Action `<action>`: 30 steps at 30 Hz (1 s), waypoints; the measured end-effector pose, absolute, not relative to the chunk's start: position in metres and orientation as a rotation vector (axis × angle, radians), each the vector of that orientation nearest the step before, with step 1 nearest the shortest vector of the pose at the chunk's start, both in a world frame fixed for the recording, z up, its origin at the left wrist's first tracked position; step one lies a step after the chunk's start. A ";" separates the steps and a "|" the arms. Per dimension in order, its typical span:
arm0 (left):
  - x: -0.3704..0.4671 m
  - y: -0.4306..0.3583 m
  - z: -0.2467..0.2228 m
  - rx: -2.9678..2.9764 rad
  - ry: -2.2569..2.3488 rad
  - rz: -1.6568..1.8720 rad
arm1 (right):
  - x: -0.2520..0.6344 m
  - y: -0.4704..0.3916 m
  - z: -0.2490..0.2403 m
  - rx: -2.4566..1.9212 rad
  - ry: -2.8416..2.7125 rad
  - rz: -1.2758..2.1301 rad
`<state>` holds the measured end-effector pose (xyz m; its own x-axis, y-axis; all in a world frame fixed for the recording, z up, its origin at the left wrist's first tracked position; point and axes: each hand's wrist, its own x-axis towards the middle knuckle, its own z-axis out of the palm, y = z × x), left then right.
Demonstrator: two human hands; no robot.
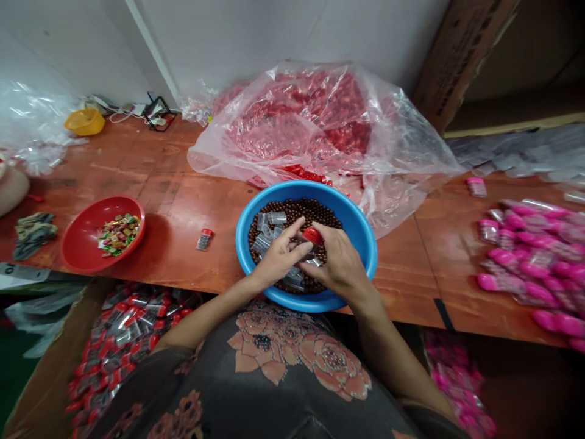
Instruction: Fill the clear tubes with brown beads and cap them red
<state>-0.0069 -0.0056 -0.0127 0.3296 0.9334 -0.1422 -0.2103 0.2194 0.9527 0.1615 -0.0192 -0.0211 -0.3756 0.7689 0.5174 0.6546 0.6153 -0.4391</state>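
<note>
Above a blue basin point(244, 244), both of my hands close around a small clear container with a red cap point(311, 235). My left hand point(284, 255) has its thumb and fingers pinched at the container's side. From the other side, my right hand point(340, 259) curls its fingers about the red cap. Most of the container's body is hidden behind the fingers. Under the hands the basin holds many small brown balls point(315, 210) with several clear empty containers point(262, 242) lying on top. One filled red-capped container point(205, 239) lies on the table left of the basin.
A red bowl point(75, 244) of wrapped sweets stands left, beside a crumpled cloth point(35, 233). Behind the basin spreads a plastic bag point(292, 122) of red caps. Pink-capped containers point(534, 256) pile up at right. Below the table edge, a box holds red-capped containers point(123, 341).
</note>
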 end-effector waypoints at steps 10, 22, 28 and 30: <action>0.002 0.001 -0.009 0.863 0.874 0.832 | 0.148 -0.018 -0.015 -1.168 -2.187 0.068; -0.006 -0.011 -0.009 1.051 0.958 0.907 | 0.143 -0.017 -0.016 -1.130 -2.291 -0.202; -0.054 0.009 0.010 0.951 1.135 1.179 | 0.175 -0.012 -0.026 -1.289 -2.059 0.269; -0.069 0.015 0.017 0.855 1.152 1.235 | 0.186 -0.010 -0.031 -1.378 -1.800 0.371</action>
